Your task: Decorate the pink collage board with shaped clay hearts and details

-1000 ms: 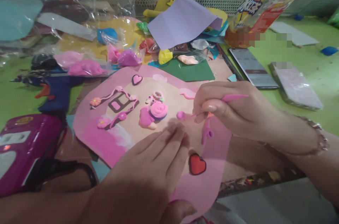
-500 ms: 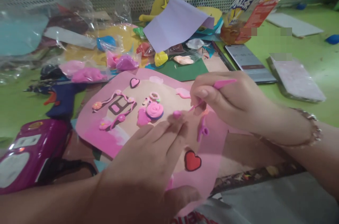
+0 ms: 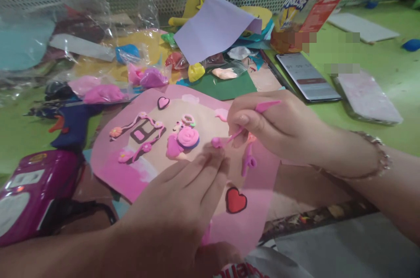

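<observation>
Resting behind the pink board [image 3: 257, 208], clear bags [image 3: 238, 68] hold coloured clay [image 3: 153, 77].

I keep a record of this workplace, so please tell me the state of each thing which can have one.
Pink tool, gripped, slanted.
Right hand, fingers closed on pink tool.
Left hand, fingers extended over pink board.
Phone screen, lit.
Bottle, standing.
Purple device, orange light on.
Lilac sheet, one edge curled.

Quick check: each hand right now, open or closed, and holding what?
Left hand: open, outstretched over the pink card.
Right hand: closed, holding a slim pink tool.
</observation>
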Available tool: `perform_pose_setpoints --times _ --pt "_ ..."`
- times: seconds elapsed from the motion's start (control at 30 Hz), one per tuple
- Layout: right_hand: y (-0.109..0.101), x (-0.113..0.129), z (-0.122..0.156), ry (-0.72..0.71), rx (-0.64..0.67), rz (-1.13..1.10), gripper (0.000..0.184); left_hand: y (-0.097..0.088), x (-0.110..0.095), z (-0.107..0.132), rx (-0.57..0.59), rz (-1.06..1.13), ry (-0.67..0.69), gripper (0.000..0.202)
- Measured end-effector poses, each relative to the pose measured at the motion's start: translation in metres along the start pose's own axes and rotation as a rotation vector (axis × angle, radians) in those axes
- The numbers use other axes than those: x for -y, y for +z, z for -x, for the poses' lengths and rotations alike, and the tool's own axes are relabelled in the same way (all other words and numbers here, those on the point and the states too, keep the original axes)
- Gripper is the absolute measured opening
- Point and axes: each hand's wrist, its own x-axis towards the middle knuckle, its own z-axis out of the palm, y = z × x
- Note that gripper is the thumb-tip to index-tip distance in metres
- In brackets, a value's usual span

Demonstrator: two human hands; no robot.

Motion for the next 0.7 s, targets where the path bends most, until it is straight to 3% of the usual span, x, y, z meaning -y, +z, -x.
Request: perform_pose_setpoints --times 0.4,0.7 --pt "0.0017 -0.0027 -0.0003 -0.031 0.030 -0.027 0.044 0.0038 0.0021 0.0009 -0.012 -0.015 -0.008 0.097" --pt "0.0013 -0.0037 0.0008 -0.037 0.021 -0.014 0.044 0.0037 0.0014 0.0017 -0.033 -0.004 -0.017 0.093"
